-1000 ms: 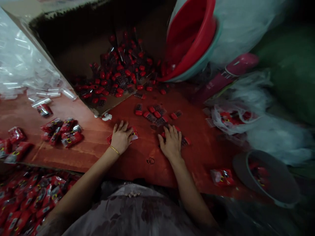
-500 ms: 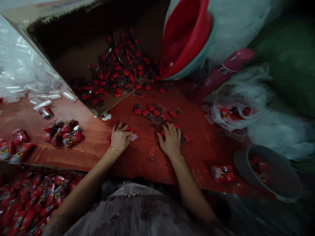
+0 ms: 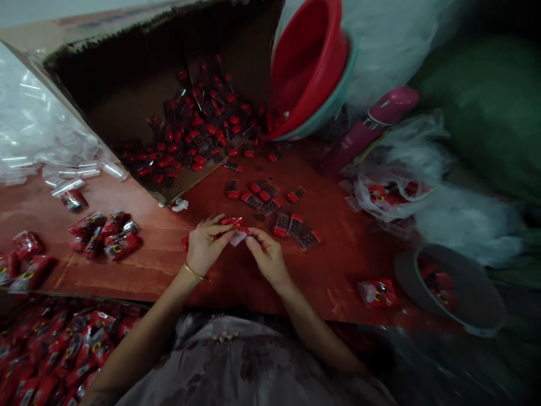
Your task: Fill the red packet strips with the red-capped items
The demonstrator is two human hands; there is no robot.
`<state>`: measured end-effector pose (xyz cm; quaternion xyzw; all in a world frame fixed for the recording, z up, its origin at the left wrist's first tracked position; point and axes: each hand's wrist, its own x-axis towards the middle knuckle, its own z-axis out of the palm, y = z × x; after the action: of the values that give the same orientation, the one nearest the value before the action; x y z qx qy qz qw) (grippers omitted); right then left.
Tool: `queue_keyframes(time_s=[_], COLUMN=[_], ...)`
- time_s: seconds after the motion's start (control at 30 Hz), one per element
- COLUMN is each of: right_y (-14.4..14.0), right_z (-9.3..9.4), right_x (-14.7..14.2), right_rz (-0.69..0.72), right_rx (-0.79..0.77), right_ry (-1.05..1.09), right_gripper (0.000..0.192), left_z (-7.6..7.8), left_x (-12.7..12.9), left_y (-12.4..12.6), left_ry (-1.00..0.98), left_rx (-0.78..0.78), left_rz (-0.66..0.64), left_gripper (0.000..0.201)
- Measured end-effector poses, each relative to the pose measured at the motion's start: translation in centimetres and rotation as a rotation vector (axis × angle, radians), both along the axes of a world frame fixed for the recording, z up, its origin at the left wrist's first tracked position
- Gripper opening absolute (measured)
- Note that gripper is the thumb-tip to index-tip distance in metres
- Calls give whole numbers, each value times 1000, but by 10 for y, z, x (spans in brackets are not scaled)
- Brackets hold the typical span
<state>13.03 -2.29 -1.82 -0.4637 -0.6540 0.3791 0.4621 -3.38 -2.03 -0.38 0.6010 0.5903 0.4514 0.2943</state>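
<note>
My left hand [image 3: 204, 246], with a gold bangle at its wrist, has thumb and fingers closed on a small red plastic packet [image 3: 232, 221]. A pale pinkish flap [image 3: 238, 238] shows at the packet's near side. My right hand [image 3: 267, 256] is closed in a pinch at the packet's right edge, its fingertips against the flap. Another red packet lies partly hidden under my left hand. Just beyond my right hand, several small clear dark-dotted containers with red caps [image 3: 295, 225] lie on the red table [image 3: 321, 270].
A cardboard box [image 3: 186, 189] on its side spills red-capped containers. At left are red packet piles [image 3: 101, 234] and clear tubes [image 3: 67, 169]. A red basin [image 3: 310, 67], pink flask [image 3: 372, 124], plastic bag [image 3: 380, 197] and grey bowl [image 3: 473, 293] stand right. A packet-filled container [image 3: 54, 344] is lower left.
My right hand has left the red-capped containers and come left to the packet, its fingers now pinching. My left hand has lifted the packet slightly. The view has shifted a little.
</note>
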Motion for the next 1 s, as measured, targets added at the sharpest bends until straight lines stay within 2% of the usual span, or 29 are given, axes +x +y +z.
queue_keyframes(time_s=[0.1,0.2,0.27,0.4,0.53,0.63,0.77,0.83,0.9,1.0], right_y=[0,-1,-3,-7,-7,-7,-7,-2,10,36], right_z=[-3,-9,-12,-13,-15,-18,-15,-10,-5,-1], right_x=[-18,-21,-18,-13,-13,-16,-14,-3,17,58], right_rz=[19,-70,-103,-137,-166,-180,-126,-40,61,87], right_rx=[-137,-120,-72,61,132,142,136,174,250,318], right_ry=[183,186,125,-39,-154,-170,-153,-162,-258,-637], right_gripper=[23,21,20,22,30,34,27,25,26,34], left_z=[2,1,-2,-6,-4,-1,4,6,8,10], left_x=[14,25,30,36,42,49,48,42,34,23], left_y=[-11,-20,-23,-23,-20,-20,-19,-17,-14,-12], left_ry=[-247,-611,-774,-821,-857,-961,-1092,-1106,-1126,-1169], left_rx=[-33,-176,-282,-329,-365,-418,-462,-493,-535,-610], left_rz=[58,155,141,97,172,245,233,261,291,261], left_gripper=[29,50,43,27,27,32,37,37,38,39])
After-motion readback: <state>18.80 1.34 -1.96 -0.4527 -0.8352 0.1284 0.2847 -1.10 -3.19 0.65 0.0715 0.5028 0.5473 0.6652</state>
